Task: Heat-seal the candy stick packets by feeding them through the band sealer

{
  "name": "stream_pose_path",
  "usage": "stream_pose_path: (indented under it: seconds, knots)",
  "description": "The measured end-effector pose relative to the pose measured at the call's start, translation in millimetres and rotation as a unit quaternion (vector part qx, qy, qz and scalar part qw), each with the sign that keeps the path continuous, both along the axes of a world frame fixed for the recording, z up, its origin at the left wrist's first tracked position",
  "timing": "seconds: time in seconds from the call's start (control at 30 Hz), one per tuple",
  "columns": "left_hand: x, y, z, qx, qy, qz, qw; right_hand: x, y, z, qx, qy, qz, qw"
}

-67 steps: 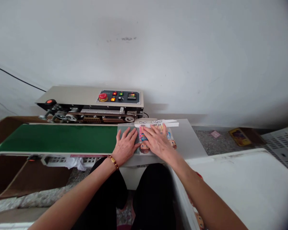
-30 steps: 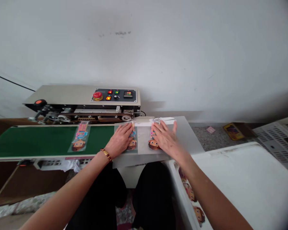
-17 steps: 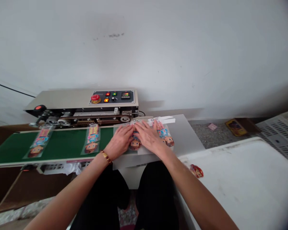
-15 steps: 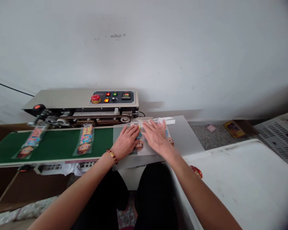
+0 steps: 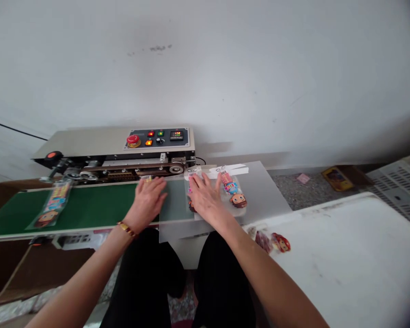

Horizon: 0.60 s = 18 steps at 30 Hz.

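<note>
My left hand (image 5: 146, 202), with a bracelet at the wrist, lies spread over a packet (image 5: 146, 178) at the sealing machine's edge, and hides most of it. My right hand (image 5: 207, 196) rests flat, fingers apart, on a clear packet (image 5: 193, 175) on the translucent sheet (image 5: 263, 196). Just right of it lies another packet (image 5: 234, 189) showing a cartoon head. One more packet (image 5: 51, 205) sits at the left on the green belt (image 5: 89, 205), its top end at the machine (image 5: 89, 146).
On the white table (image 5: 331, 246) at the right lie small bagged figures (image 5: 280, 243). A grey crate (image 5: 396, 191) and a yellow box (image 5: 337, 178) stand on the floor behind. Below the belt at the left is a cardboard box (image 5: 37, 269).
My left hand has moved left onto the belt with a packet under it. My right hand has shifted left, uncovering the right packet. The packets on the belt have travelled left.
</note>
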State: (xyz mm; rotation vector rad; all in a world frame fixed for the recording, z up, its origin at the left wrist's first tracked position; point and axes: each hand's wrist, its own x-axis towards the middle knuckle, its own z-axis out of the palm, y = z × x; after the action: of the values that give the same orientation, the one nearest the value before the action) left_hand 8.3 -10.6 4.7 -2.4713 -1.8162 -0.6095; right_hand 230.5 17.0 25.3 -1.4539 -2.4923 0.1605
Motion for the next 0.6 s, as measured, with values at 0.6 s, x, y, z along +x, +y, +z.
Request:
stream_pose_path:
  seconds: [0.6]
  knots:
    - [-47.2, 3.1, 2.9, -0.070, 0.011, -0.019, 0.997, 23.5, -1.3, -9.5, -0.015, 0.000, -0.088, 0.996]
